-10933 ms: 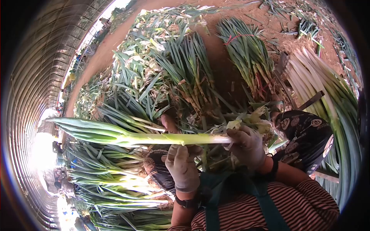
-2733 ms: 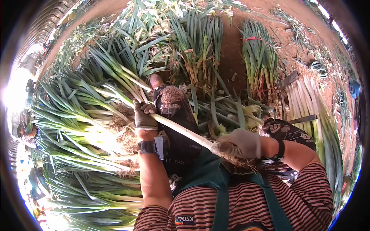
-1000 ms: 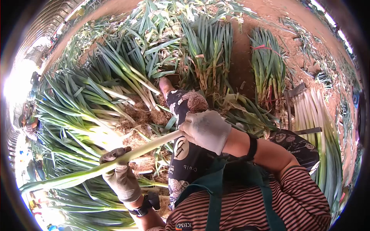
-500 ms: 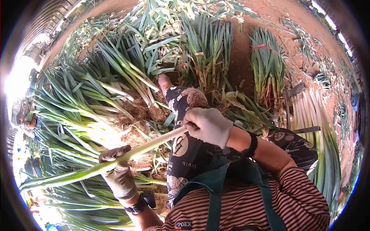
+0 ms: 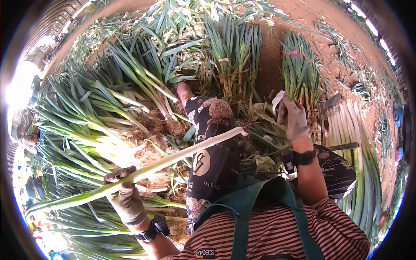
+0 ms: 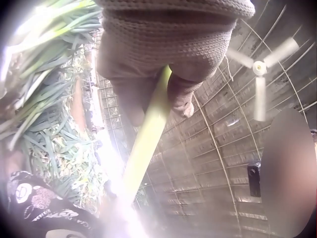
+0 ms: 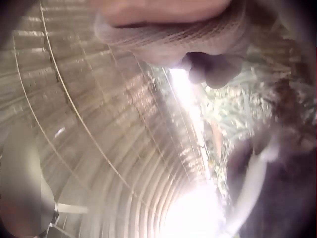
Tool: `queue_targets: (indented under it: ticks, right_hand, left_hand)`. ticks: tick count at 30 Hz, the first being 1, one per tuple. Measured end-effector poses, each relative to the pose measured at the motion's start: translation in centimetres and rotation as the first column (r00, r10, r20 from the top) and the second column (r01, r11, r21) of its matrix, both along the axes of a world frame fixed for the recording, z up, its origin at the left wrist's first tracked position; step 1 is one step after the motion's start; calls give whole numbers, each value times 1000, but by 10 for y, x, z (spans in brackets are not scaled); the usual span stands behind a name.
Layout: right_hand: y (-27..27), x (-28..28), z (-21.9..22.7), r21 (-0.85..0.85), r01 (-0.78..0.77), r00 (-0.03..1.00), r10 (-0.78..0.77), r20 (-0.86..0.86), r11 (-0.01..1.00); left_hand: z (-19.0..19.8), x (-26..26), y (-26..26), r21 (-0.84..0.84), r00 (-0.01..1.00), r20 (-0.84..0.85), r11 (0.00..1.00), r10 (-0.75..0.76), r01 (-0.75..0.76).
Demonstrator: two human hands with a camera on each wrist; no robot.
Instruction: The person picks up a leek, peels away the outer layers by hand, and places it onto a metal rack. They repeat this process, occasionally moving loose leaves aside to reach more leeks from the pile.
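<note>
A long green onion (image 5: 186,154) slants across in front of me, its leaves at lower left and its white root end over my knee. My gloved left hand (image 5: 126,197) grips it where the green begins. In the left wrist view the pale stalk (image 6: 148,134) runs out between the gloved fingers. My gloved right hand (image 5: 294,117) is raised beyond the root end, apart from the onion. Its curled fingers pinch a small white scrap (image 5: 278,99) that looks like peeled skin. In the right wrist view part of the onion (image 7: 250,191) shows blurred below the hand.
Loose unpeeled onions (image 5: 82,112) with hairy roots are heaped at left. A red-tied bundle (image 5: 299,69) stands on the soil ahead. White-stalked onions (image 5: 349,125) lie at right in a metal frame (image 5: 344,146). Leaf trimmings (image 5: 182,26) cover the ground ahead.
My right hand has left the onion's root end and swung right and forward, now with a white scrap. My left hand keeps its grip, shifted slightly left. Earlier, the onion's hairy roots showed.
</note>
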State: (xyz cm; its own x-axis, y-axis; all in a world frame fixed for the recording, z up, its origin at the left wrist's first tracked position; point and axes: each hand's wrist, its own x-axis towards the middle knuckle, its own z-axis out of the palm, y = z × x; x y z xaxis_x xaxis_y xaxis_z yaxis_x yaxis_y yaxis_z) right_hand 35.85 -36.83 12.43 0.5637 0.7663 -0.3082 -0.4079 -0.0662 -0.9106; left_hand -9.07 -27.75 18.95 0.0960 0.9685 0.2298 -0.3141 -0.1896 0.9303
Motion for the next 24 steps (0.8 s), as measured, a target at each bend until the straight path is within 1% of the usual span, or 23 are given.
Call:
queue_targets:
  ticks: [1,2,3,4,5,6,7,8,9,10,13,16,18,20,21,22,23,24]
  right_hand:
    - [-4,-3,15,-59,-118,981,125,145,991]
    - [-1,-22,24,-83,-194,769,203,606,978]
    - [10,-52,36,-143,-244,355,226,907,959]
    - [17,-77,51,-48,-372,328,180,927,927]
    - [26,-97,55,27,-466,298,128,946,885]
    - [37,-112,48,74,-531,249,72,966,844]
    - [43,-125,44,31,-556,196,95,976,831]
    - [48,-136,45,35,-578,190,93,977,816]
    - [54,-144,36,-9,-575,151,117,982,818]
    - [58,-149,29,-53,-570,112,142,984,820]
    - [56,-148,25,-58,-557,108,142,984,829]
    - [46,-136,21,84,-483,239,39,970,871]
    - [39,-117,19,155,-360,289,-48,956,920]
    - [29,-89,4,131,-182,289,-74,955,975]
    - [23,-72,-5,88,-44,370,-66,927,995]
    - [16,-54,-10,31,92,448,-69,891,995]
    - [9,-34,-8,-44,192,603,-82,793,980]
    - [1,-17,-7,-137,275,734,-116,669,952]
  left_hand:
    - [1,1,0,2,1000,3,1000,-1,1]
    - [2,1,0,2,1000,3,1000,-4,4]
    - [2,2,1,5,1000,-7,1000,0,0]
    - [2,4,2,11,1000,-15,1000,4,-4]
    - [3,5,4,21,1000,-22,1000,11,-11]
    - [5,7,4,21,1000,-28,1000,13,-12]
    - [8,9,4,22,999,-35,1000,17,-17]
    - [11,11,3,23,999,-42,999,23,-22]
    - [14,14,2,59,999,-37,998,8,-6]
    - [14,13,2,50,998,-47,998,31,-29]
    - [8,7,0,31,990,-84,994,110,-107]
    - [9,9,-2,-17,978,-42,978,205,-206]
    - [6,4,2,-50,973,-42,972,229,-231]
    - [5,4,4,-77,963,-50,960,266,-269]
    - [6,5,5,-88,954,-60,951,292,-297]
    - [8,6,5,-99,945,-72,941,318,-324]
    - [8,7,5,-103,939,-82,934,334,-341]
    - [8,7,5,-109,936,-80,931,342,-349]
